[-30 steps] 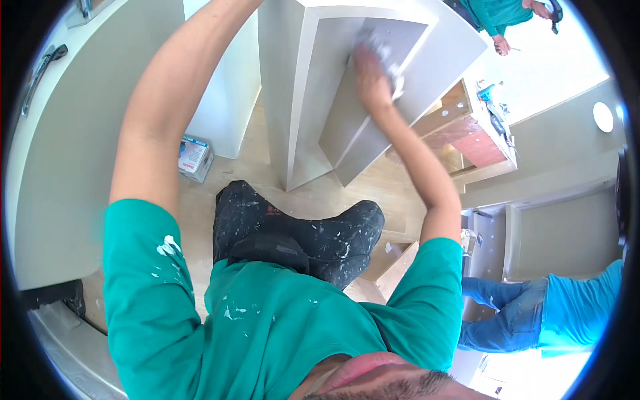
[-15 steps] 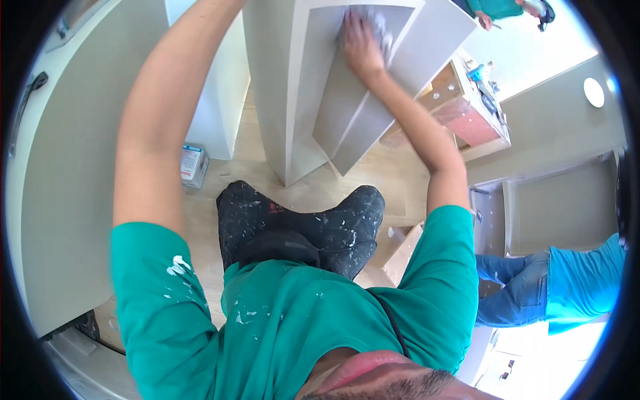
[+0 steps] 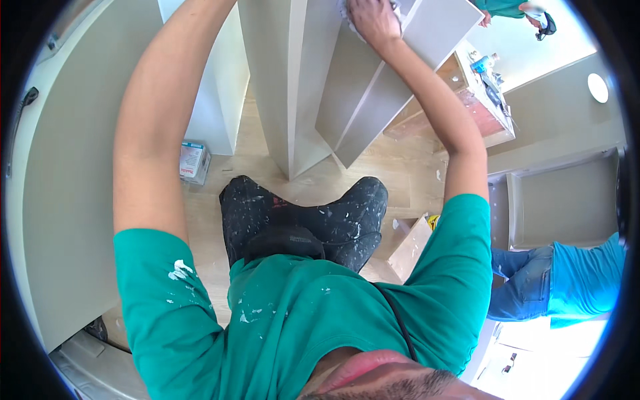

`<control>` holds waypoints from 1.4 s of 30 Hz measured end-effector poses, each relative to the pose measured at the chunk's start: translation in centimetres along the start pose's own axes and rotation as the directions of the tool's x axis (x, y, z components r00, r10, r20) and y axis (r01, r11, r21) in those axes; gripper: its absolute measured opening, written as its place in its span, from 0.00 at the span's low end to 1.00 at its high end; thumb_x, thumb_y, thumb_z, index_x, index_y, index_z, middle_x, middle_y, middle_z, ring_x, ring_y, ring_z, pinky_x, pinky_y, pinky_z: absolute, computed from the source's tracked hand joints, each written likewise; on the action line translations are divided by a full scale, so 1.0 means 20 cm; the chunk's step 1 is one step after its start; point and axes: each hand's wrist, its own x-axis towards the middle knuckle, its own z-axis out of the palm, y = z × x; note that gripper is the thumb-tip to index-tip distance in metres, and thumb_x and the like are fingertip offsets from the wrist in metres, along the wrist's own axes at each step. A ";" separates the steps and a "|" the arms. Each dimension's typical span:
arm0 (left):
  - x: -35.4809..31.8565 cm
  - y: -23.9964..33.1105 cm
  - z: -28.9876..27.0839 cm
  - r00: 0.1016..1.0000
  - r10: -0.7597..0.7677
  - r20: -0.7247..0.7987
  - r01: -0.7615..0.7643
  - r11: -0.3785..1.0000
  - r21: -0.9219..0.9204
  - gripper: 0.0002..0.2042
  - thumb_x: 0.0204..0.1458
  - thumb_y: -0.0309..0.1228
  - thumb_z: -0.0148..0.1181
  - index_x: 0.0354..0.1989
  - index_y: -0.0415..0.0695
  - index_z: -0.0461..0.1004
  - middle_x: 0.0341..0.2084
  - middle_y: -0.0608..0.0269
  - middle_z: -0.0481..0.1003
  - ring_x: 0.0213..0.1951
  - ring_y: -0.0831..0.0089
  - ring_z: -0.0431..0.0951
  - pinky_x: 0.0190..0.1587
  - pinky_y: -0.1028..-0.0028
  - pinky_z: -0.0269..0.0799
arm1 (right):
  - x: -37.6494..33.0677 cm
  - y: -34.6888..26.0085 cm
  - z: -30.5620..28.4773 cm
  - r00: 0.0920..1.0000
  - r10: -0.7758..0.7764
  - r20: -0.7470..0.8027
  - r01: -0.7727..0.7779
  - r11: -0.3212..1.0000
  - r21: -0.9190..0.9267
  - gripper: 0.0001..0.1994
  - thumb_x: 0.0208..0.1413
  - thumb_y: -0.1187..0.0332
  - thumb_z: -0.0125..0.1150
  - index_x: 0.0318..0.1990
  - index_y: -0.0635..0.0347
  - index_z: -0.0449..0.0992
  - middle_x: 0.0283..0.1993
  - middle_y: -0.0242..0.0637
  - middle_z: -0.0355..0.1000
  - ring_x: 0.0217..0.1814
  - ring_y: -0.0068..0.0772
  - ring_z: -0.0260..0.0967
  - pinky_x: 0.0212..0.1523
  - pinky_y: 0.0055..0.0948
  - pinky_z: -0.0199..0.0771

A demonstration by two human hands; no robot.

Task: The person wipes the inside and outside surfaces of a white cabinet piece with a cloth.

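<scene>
Shows, in all likelihood, a wiping or rubbing-down step, judging by the crumpled whitish cloth [image 3: 344,9] under the bare right hand [image 3: 375,17]. Presses the cloth, near the upper border of the view, against the smooth grey-beige inner panel [image 3: 340,87] of a tall, white-edged cabinet [image 3: 267,67]. Grips with fingers curved loosely over the cloth, rather than clenched in a fist. Extends the bare left forearm [image 3: 153,120] past the same border, left of the cabinet; cannot tell the left hand's grip or contact, for want of any view of it. Calls next, by judgement, for flat, even pressure and an overlapping stroke along the panel, with care beside the narrow pale strip [image 3: 363,101]. Includes also, on the light wood-look floor [image 3: 413,167], a small white-and-blue cardboard box [image 3: 194,163], left of black, paint-flecked trousers [image 3: 313,220]; and, well apart at far right, a co-worker in turquoise shirt and blue jeans [image 3: 583,280].
</scene>
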 end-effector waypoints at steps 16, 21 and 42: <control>-0.01 0.01 0.00 0.999 0.045 0.019 -0.045 0.999 -0.027 0.23 0.56 0.46 0.62 0.54 0.44 0.82 0.48 0.49 0.83 0.49 0.62 0.82 0.54 0.66 0.75 | -0.16 -0.01 -0.02 0.999 -0.029 -0.017 0.029 1.000 -0.001 0.22 0.61 0.65 0.51 0.60 0.64 0.73 0.68 0.41 0.67 0.77 0.48 0.55 0.77 0.48 0.51; 0.03 0.09 0.06 0.998 0.033 0.047 -0.032 0.999 -0.008 0.25 0.54 0.49 0.61 0.54 0.45 0.82 0.50 0.47 0.82 0.51 0.56 0.81 0.57 0.64 0.74 | -0.83 -0.50 0.36 0.914 -0.299 0.275 0.297 0.954 0.048 0.28 0.63 0.65 0.50 0.71 0.60 0.64 0.74 0.38 0.62 0.79 0.49 0.50 0.81 0.50 0.40; 0.00 0.27 0.11 0.997 0.074 0.021 -0.072 0.994 -0.078 0.23 0.54 0.46 0.62 0.52 0.42 0.83 0.43 0.47 0.84 0.44 0.61 0.83 0.50 0.66 0.75 | -1.51 -0.73 0.30 0.674 -0.475 0.566 0.076 0.807 0.586 0.24 0.62 0.64 0.56 0.65 0.59 0.73 0.66 0.45 0.72 0.77 0.49 0.58 0.78 0.48 0.51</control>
